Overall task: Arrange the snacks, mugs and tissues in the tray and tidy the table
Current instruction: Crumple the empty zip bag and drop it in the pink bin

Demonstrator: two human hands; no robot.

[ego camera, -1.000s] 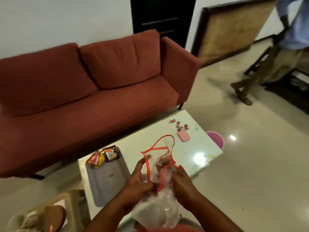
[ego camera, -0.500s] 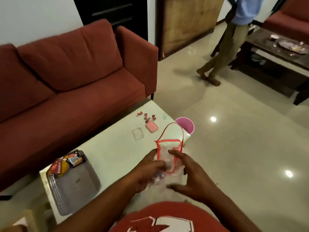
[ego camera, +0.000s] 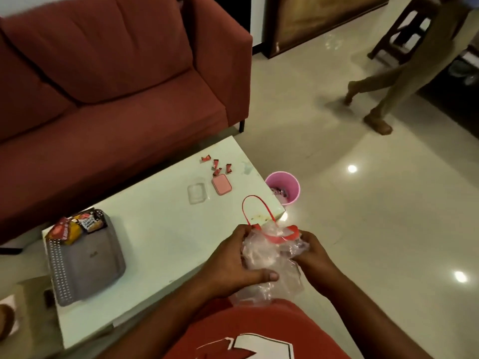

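The clear plastic bag (ego camera: 269,251) with red handles, looser half a second ago, is now bunched up at the table's (ego camera: 160,229) near right corner. The left grip (ego camera: 233,260) and right grip (ego camera: 312,251) both grasp it. The grey tray (ego camera: 90,263) holds snack packets (ego camera: 75,226) in its far corner. Beyond, a pink bin (ego camera: 294,190) on the floor holds wrappers.

One table (ego camera: 155,229) is carrying one tray (ego camera: 85,268), about three snack packets (ego camera: 90,222), roughly five red wrapper scraps (ego camera: 217,171), one pink box (ego camera: 221,185), one clear box (ego camera: 197,193). One plastic bag (ego camera: 261,255) and one pink bin (ego camera: 294,193) are showing.
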